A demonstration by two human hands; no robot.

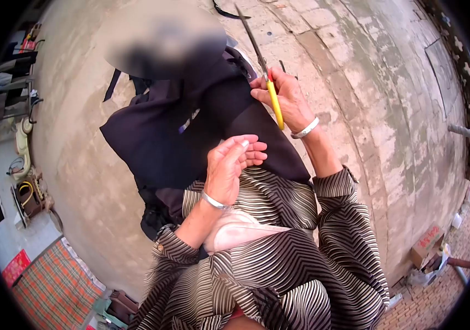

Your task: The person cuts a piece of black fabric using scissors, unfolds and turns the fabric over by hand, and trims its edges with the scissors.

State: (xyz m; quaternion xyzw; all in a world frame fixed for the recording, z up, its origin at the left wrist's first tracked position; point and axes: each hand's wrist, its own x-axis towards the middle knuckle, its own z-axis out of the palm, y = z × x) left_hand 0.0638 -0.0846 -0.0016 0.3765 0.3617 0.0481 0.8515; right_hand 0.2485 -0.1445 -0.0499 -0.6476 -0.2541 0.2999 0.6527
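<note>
A pair of scissors (275,104) with yellow handles is gripped in my right hand (291,103). Its long blades look closed together and point up and away to the left. Palm partly turned up, my left hand (227,168) hovers over the near edge of the dark cloth (152,137), fingers stretched out and nothing visible in them. That cloth spreads across my lap and knees, with folds toward the far side. A pale pink piece of fabric (240,234) lies in my lap on my striped clothing (279,264). A blurred patch hides what is beyond the cloth.
Dark strips or scraps (112,85) lie on the concrete floor (81,165) around the cloth. At left is a pale surface with a telephone (22,146) and a plaid cloth (56,286). A cardboard box (427,245) and a plastic bag stand at lower right.
</note>
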